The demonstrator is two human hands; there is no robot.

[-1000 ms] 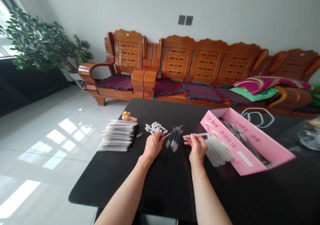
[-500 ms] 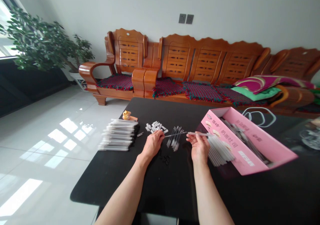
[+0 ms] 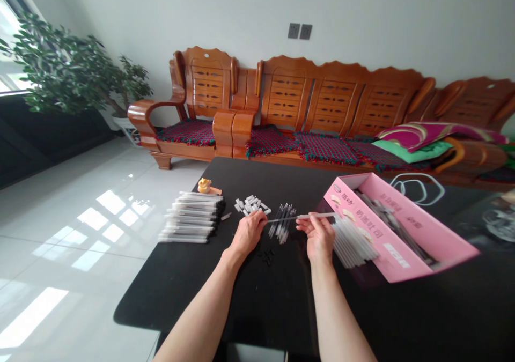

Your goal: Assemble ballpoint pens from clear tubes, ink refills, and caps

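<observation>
1. At the upper left, a leafy potted ficus (image 3: 68, 67) stands by the window, and a carved wooden sofa (image 3: 285, 94) with woven red-and-green seat pads runs along the wall across the top of the frame.
2. On the left of the black table (image 3: 169, 297) lies a neat stack of assembled clear pens (image 3: 191, 218), their dark ends pointing right. A small yellow figurine (image 3: 204, 186) sits just beyond it.
3. Near the middle, a loose pile of small white pen parts (image 3: 252, 205) lies just above the left hand (image 3: 248, 233). Tiny black parts (image 3: 265, 257) lie just below and right of that hand.
4. The left hand's fingers are closed in a narrow pinch on the end of a thin pen refill (image 3: 281, 220), which runs level to the right. The refill passes just above a small bundle of loose refills (image 3: 281, 228) lying between the hands.
5. The right hand (image 3: 319, 238) is also pinched narrowly, holding a clear pen barrel (image 3: 317, 215). The barrel lines up end to end with the refill, and their tips meet or overlap between the hands, though the exact join is too fine to tell.
6. Just right of that hand, a heap of empty clear barrels (image 3: 354, 241) leans against a pink carton (image 3: 386, 255), which holds dark pen parts.
</observation>
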